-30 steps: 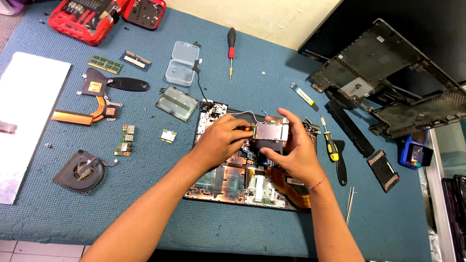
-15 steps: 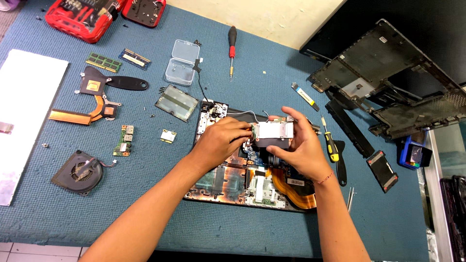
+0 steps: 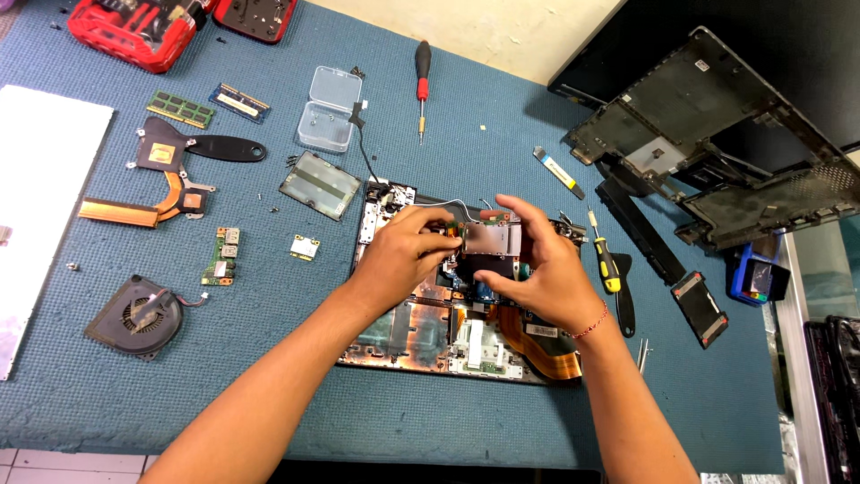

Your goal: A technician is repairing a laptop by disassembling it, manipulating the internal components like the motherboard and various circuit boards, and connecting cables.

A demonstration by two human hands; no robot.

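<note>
Both hands (image 3: 408,255) (image 3: 537,273) shifted up w/ drive (image 3: 488,242) over laptop base (image 3: 403,332)

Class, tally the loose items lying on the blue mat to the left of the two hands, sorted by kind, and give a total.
Memory sticks: 2
Cooling fan: 1
Copper heat pipe: 1
Small green circuit boards: 2
Clear plastic box: 1
Metal cover plate: 1
Total: 8

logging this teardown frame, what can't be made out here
Head view:
- Board under the grey rectangular drive: hidden by left hand and right hand.
- Red plastic tool case: cut off by the top edge.
- Tiny loose screws near the clear plastic box: too small to count.
</note>
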